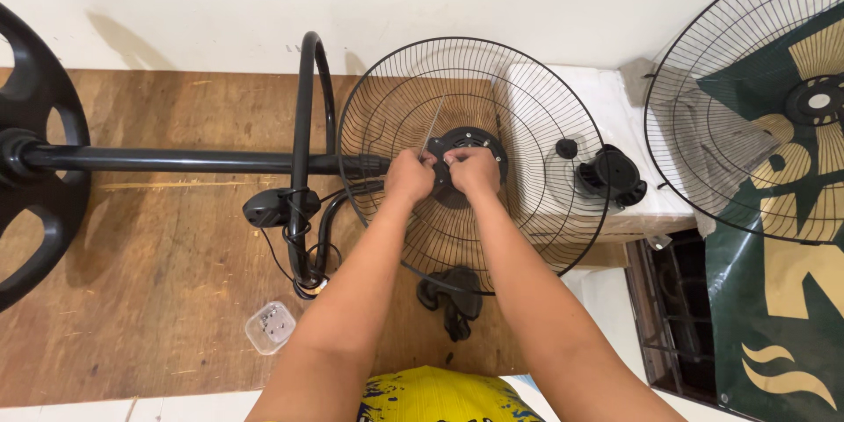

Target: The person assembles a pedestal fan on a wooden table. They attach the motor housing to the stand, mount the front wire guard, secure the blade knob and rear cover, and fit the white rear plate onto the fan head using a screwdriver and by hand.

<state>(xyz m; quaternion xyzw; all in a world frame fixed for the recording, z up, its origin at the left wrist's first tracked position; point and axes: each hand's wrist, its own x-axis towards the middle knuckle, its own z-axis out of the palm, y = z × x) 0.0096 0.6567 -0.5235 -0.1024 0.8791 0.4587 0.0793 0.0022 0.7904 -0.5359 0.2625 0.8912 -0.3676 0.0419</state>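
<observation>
A black wire fan guard (527,105) stands upright on a wooden table (158,246), fixed to the fan's motor hub (479,136). My left hand (409,176) and my right hand (472,169) are both at the hub in the middle of the guard, fingers pinched together on it. A thin clear strip rises from between my fingers. What small part each hand grips is hidden by the fingers. The fan's black pole (167,159) lies across the table to its round base (35,149) at the left.
A black U-shaped bracket (305,149) and a cable with a control box (277,207) lie by the pole. A small clear box of screws (270,327) sits near the table's front. Black fan parts (609,174) rest on a white box (615,123). A second guard (756,97) leans at right.
</observation>
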